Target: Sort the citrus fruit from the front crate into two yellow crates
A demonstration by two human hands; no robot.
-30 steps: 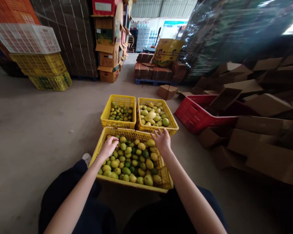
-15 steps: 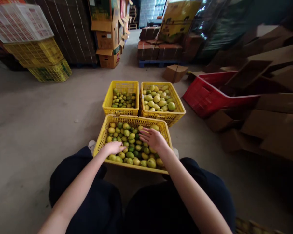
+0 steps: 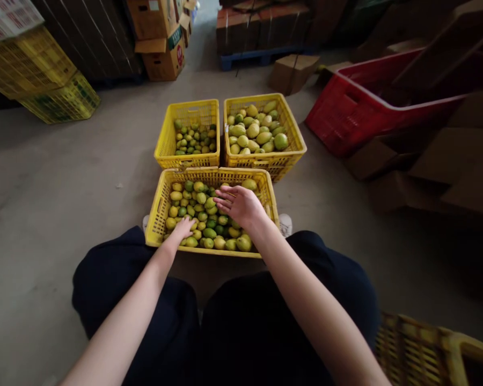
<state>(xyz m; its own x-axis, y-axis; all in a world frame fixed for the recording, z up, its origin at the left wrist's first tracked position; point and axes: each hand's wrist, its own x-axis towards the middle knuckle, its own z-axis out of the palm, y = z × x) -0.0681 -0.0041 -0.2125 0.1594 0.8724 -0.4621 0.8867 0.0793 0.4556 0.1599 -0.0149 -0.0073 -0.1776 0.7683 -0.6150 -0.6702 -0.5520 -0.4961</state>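
A yellow crate full of green and yellow lemons stands between my feet. Over its near left part, my left hand rests with its fingers apart on the fruit; nothing shows in its grasp. My right hand is above the right half, palm turned inward and fingers stretched out, holding nothing. It hides some lemons beneath it. Behind are two more yellow crates: the left one has small greenish lemons low inside, and the right one holds larger, paler lemons.
At right, a red crate holds cardboard, with flattened cartons beside it. Stacked yellow crates and cardboard boxes stand at back left. Another yellow crate is at my lower right. Loaded blue pallet behind.
The view has tilted down. My left hand has shifted slightly left, its fingers now pointing more forward over the lemons. My right hand has moved a little left, still open.
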